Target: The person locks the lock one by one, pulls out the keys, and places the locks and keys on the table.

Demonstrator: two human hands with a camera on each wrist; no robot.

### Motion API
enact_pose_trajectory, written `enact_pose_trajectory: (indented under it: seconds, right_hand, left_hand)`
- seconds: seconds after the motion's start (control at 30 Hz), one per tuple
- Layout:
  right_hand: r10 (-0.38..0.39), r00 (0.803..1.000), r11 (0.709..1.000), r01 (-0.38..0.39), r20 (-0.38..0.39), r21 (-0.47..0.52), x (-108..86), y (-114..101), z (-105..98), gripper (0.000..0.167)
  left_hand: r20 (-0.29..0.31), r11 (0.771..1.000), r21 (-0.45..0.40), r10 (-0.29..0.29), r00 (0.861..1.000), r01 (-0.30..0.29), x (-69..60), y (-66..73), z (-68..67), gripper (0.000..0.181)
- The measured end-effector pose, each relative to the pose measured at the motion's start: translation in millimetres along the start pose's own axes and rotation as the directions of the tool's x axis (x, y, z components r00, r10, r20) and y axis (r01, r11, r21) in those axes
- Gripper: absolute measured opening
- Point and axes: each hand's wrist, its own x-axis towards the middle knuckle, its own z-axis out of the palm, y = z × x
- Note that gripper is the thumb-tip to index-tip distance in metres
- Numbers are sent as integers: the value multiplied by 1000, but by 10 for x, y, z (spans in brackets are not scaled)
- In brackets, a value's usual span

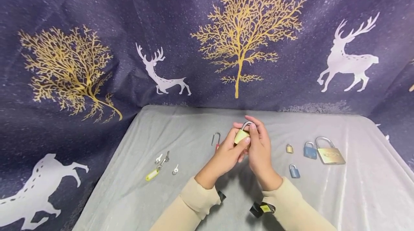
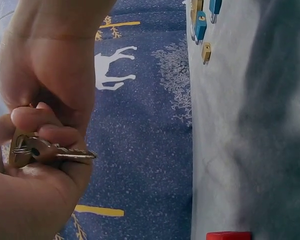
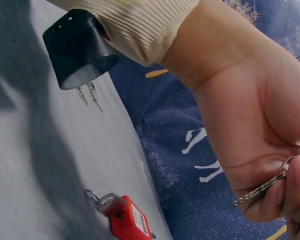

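Observation:
Both hands hold a brass padlock [image 1: 241, 136] above the middle of the table. My left hand [image 1: 223, 157] grips its body, thumb across the front. My right hand [image 1: 260, 148] holds it from the other side, its thumb at the steel shackle. The shackle's far end is hidden by fingers, so whether it is latched cannot be seen. Below the padlock, a ring with metal keys [image 2: 72, 154] lies against curled fingers; the right wrist view also shows these keys [image 3: 260, 191]. A red padlock [image 3: 131, 220] with a long shackle lies on the cloth beyond the left hand.
A grey cloth covers the table [image 1: 200, 123]. To the right lie a small brass padlock [image 1: 289, 148], two blue padlocks [image 1: 309, 150] and a large brass padlock [image 1: 331, 156]. Leftward are several keys [image 1: 159, 158], a yellow key tag [image 1: 152, 174] and a separate key [image 1: 175, 169].

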Motion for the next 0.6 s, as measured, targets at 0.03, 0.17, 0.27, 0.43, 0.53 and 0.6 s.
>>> enact_pose_trajectory:
  seconds: [0.03, 0.17, 0.27, 0.43, 0.53, 0.6]
  right_hand:
    - [-1, 1000, 1000, 1, -1, -6, 3, -4, -4, 37]
    - [-31, 1000, 999, 31, -6, -14, 39, -13, -20, 36]
    - [-59, 998, 998, 59, -11, 2, 87, -20, -43, 36]
    - [-80, 997, 994, 81, -16, 70, 146, -52, -107, 37]
    - [-92, 995, 990, 94, -26, 103, 156, -65, -139, 37]
    - [-96, 995, 989, 99, -32, 106, 159, -63, -148, 37]
  left_hand:
    - [3, 1000, -3, -1, 1000, 1, 0, 1, 3, 29]
    - [2, 1000, -19, -20, 1000, 20, -3, 5, 12, 24]
    - [-10, 997, -58, -53, 999, 52, 7, -4, 18, 23]
    - [-16, 987, -129, -102, 995, 99, 19, -16, 37, 25]
    - [-3, 984, -136, -119, 993, 117, 13, -21, 40, 18]
    - [3, 984, -130, -126, 992, 125, 6, -24, 39, 13]
